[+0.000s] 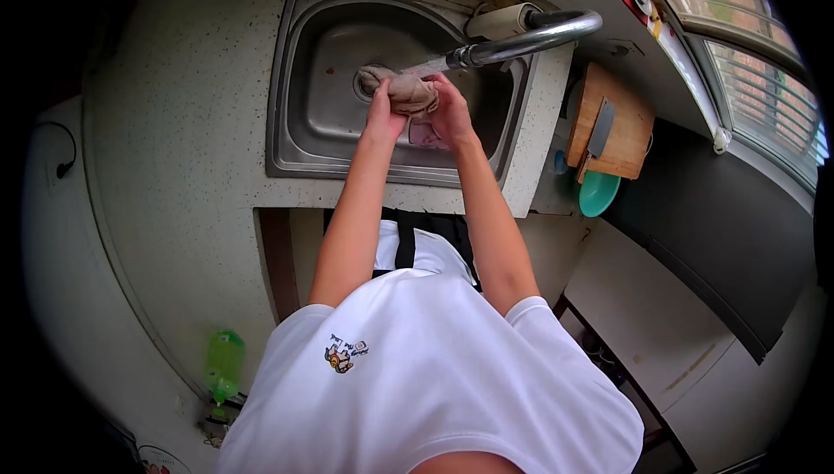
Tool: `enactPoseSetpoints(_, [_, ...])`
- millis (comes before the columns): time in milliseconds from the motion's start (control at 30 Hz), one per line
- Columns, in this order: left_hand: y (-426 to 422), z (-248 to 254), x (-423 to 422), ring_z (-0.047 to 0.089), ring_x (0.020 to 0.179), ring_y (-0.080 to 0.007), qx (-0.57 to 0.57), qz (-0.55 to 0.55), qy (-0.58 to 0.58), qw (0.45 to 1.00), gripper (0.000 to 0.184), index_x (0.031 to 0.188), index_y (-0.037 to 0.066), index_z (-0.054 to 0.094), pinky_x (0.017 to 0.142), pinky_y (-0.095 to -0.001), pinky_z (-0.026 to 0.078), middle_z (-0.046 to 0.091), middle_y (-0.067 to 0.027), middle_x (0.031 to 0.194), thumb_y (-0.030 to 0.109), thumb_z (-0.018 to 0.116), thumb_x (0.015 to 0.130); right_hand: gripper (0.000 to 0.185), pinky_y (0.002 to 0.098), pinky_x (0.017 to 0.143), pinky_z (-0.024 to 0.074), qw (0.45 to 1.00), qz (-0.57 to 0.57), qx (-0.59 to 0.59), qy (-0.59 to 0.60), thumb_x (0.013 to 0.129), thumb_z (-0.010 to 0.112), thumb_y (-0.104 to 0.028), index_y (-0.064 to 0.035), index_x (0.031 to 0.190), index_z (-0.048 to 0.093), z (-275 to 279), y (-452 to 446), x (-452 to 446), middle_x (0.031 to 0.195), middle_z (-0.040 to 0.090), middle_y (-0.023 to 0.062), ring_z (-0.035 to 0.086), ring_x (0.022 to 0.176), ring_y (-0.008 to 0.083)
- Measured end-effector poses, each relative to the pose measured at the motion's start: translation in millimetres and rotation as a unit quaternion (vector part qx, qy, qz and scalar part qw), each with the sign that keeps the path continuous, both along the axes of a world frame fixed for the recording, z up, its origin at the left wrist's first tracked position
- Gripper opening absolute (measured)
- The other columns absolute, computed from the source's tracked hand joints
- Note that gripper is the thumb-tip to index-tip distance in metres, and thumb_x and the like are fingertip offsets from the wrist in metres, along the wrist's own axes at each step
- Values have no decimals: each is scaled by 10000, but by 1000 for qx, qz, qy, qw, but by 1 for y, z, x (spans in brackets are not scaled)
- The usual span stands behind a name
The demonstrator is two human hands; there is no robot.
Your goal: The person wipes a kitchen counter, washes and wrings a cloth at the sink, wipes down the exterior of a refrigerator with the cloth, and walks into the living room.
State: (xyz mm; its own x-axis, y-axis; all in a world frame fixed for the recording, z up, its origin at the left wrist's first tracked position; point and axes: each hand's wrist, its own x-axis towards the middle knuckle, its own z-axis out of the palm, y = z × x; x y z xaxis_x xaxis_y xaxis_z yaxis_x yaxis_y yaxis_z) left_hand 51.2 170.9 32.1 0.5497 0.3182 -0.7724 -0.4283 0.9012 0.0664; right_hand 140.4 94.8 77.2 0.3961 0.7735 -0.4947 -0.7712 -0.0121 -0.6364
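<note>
A kitchen — sink [326, 57], cleaver [600, 127] on a cutting board [632, 113] — with (apparently) a green bottle [225, 363] at its edge.

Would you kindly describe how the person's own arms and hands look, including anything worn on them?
The left hand and right hand are ungloved, and the forearms and wrists show no watch or bracelet. Short white sleeves cover only the upper arms. Whether any rings are worn, I cannot tell.

Left grip [382, 116] and right grip [451, 111] seem curled inward.
</note>
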Motion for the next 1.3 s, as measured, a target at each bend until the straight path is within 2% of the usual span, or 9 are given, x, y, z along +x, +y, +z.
enactPoseSetpoints(33, [-3,-6,4,566,1054,-266,3,-16,-3,1000,388,1156,23,539,928,-401,463,578,-131,1148,314,544,900,351,358,952,416,996,15,54,-69,876,507,-204,-11,1170,519,-3,-8,15,1172,578,108,551,1095,220])
enactPoseSetpoints(167, [-9,-15,12,557,1052,-203,94,-98,46,990,236,1074,51,556,969,-384,441,588,-73,1088,168,563,870,408,356,914,413,912,-179,-291,-229,866,552,-186,-61,1245,469,-10,-46,78,1199,555,85,526,1072,194])
enactPoseSetpoints(233, [-7,-6,10,597,915,-169,141,-90,42,985,270,1016,23,577,811,-329,492,600,-43,987,62,647,758,528,359,916,395,878,-178,-355,-268,836,588,-208,-86,1316,408,-17,-58,105,1276,500,84,480,1131,204])
enactPoseSetpoints(300, [-7,4,9,589,929,-158,151,-124,61,979,274,1023,44,591,831,-324,484,604,-31,1005,93,673,766,600,375,937,369,874,-146,-379,-266,821,603,-241,-89,1357,379,-37,-67,126,1296,482,73,451,1164,196])
enactPoseSetpoints(367, [-8,15,11,579,959,-154,184,-97,91,974,326,1066,60,590,858,-321,473,603,-27,1032,143,706,773,418,248,733,474,894,-135,-335,-266,818,595,-136,39,1188,516,-21,-62,130,1057,621,115,599,885,144])
enactPoseSetpoints(467, [-3,14,7,569,1003,-167,222,-115,105,962,427,1146,89,552,906,-335,459,591,-22,1067,222,725,779,302,225,618,470,917,-131,-311,-213,833,585,-143,35,1076,597,-30,-51,142,932,649,80,608,748,115])
enactPoseSetpoints(733, [3,18,3,573,989,-178,212,-124,105,964,426,1157,57,541,874,-340,480,585,-31,1055,197,693,785,173,246,545,464,886,-190,-303,-294,849,652,-118,12,960,674,-40,-55,137,782,682,65,589,599,112])
enactPoseSetpoints(1167, [3,36,-2,575,951,-165,248,-156,95,951,192,954,133,579,913,-350,458,596,-6,954,209,664,800,159,237,550,484,923,-296,-166,-183,814,669,-128,28,785,662,0,-50,135,747,670,90,609,606,122])
enactPoseSetpoints(1300, [3,22,-3,579,943,-165,266,-143,80,950,199,965,129,574,918,-351,461,597,-5,949,209,660,804,520,249,675,513,908,-316,-199,-191,833,674,-202,71,1224,466,14,-54,116,908,673,129,649,789,161])
